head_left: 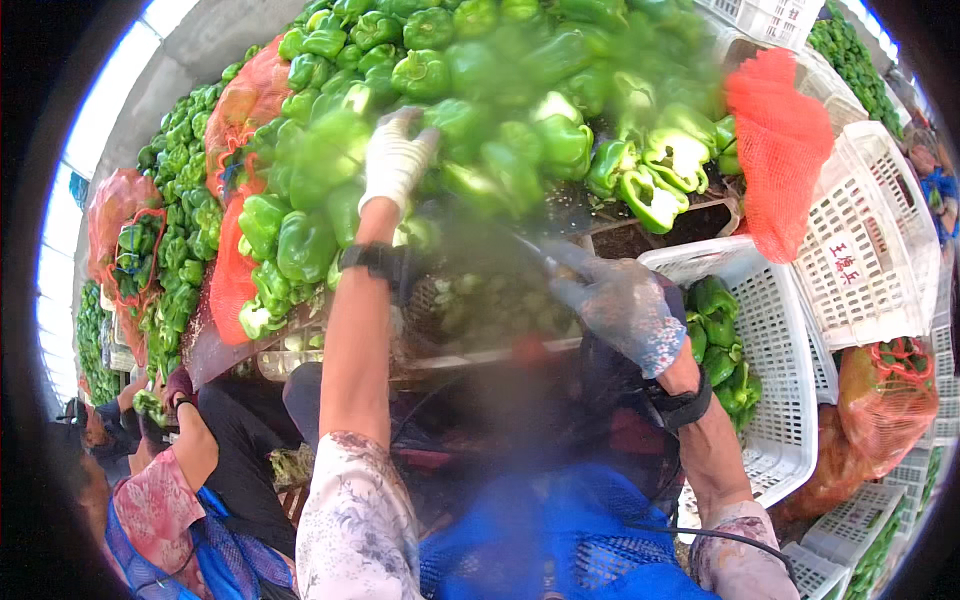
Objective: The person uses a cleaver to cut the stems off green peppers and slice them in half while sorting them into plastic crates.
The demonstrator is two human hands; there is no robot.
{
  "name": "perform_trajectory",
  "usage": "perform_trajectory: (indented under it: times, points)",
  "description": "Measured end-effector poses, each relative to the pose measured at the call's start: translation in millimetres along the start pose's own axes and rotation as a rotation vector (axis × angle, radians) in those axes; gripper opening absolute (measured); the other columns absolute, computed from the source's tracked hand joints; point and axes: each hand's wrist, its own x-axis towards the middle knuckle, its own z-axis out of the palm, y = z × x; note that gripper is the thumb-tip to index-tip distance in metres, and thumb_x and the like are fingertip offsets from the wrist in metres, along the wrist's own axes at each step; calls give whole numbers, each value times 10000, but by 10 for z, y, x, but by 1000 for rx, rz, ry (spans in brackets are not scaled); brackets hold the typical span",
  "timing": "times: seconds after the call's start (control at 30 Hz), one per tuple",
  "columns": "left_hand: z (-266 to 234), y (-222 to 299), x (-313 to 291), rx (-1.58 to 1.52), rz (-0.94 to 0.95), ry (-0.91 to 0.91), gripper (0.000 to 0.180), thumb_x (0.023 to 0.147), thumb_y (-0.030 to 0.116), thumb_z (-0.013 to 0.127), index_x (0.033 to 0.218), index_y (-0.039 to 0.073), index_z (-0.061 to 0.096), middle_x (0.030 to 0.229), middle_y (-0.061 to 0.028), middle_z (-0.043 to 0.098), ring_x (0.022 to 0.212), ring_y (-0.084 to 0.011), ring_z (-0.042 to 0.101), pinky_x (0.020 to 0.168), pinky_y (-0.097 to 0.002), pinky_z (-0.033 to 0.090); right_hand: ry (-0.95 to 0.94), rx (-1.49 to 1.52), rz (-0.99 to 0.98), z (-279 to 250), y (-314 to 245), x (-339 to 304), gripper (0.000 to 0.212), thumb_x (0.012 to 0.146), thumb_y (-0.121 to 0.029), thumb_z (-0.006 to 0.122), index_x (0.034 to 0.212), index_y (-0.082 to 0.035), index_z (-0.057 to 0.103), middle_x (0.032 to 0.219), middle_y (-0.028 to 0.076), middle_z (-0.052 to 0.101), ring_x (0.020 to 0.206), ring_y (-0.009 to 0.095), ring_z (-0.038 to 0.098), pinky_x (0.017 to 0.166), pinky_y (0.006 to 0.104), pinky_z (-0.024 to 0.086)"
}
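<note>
My left hand, in a white glove, reaches into a big heap of green bell peppers. Its fingers are apart against the peppers, and I see nothing gripped in them. My right hand, in a grey-coated glove with a patterned cuff, is closed around what looks like a small knife. Only a thin stretch of its blade shows, pointing toward the heap. Cut-open peppers lie at the heap's right edge, pale insides showing. A smear over the middle of the picture blurs the peppers between my hands.
Right of my right hand stands a white plastic crate with green peppers inside. Red mesh hangs by more white crates. Filled mesh sacks sit at far right. Another person works at lower left, holding a pepper.
</note>
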Motion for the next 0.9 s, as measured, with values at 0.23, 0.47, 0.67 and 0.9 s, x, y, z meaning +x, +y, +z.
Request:
perform_trajectory:
  times: [0.23, 0.47, 0.67, 0.9]
  points:
    - [329, 179, 288, -110, -303, -290, 830, 704, 480, 854, 1380, 142, 512, 1292, -233, 493, 1134, -323, 554, 988, -374, 470, -2, -133, 132, -89, -64, 24, 402, 898, -305, 629, 1297, -254, 607, 859, 187, 694, 778, 360, 681, 695, 445, 539]
    - [173, 506, 431, 117, -228, -227, 790, 583, 412, 907, 1256, 139, 598, 1218, -235, 513, 1084, -392, 583, 961, -393, 489, -21, -167, 76, -105, -17, 70, 404, 899, -310, 616, 1299, -251, 600, 910, 150, 714, 801, 348, 685, 706, 436, 545]
    - [168, 240, 991, 300, -182, -19, 874, 637, 446, 890, 1322, 32, 539, 1176, -237, 606, 1032, -348, 641, 962, -383, 504, 103, -51, -103, -1, 176, -18, 465, 860, -194, 682, 1317, -206, 594, 899, 131, 715, 768, 311, 690, 683, 397, 546]
    - [506, -247, 1346, -458, -461, -89, 597, 885, 440, 664, 1341, 80, 527, 1162, -115, 620, 1011, -246, 578, 822, -363, 506, 23, -65, -93, -38, 81, -40, 472, 879, -192, 678, 1339, -204, 569, 874, 148, 701, 740, 302, 681, 650, 402, 536]
